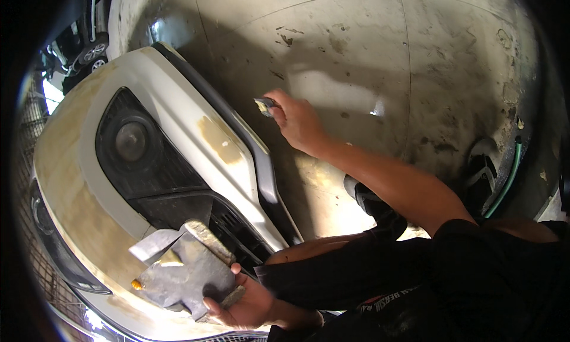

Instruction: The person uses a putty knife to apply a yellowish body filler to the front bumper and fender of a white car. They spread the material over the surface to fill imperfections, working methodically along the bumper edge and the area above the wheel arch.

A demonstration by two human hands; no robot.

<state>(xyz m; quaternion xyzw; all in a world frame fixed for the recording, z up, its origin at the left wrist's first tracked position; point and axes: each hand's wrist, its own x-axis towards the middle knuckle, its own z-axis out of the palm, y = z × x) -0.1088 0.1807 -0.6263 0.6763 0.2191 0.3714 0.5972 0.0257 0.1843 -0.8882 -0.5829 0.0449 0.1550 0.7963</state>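
My left hand (252,303) is closed on the edge of a worn grey putty board (193,279), its thumb on top. On the board sit a small pale yellow dab of putty (172,259) and, at its left edge, an orange blob (137,284). A flat silvery plate (155,245) juts from its far side. My right hand (294,119), arm reaching out from the right, pinches a small putty spreader (263,106) with pale putty on it. The spreader is above the floor, apart from the white car bumper (228,175), which carries a tan patch (218,140).
The bumper has a dark fog-lamp recess (130,141), a dark lower trim (267,181) and broad tan sanded areas (98,217). A headlamp (53,241) is at the left. A green hose (507,184) lies far right on the stained concrete floor (356,51). Another vehicle's wheel (94,51) shows upper left.
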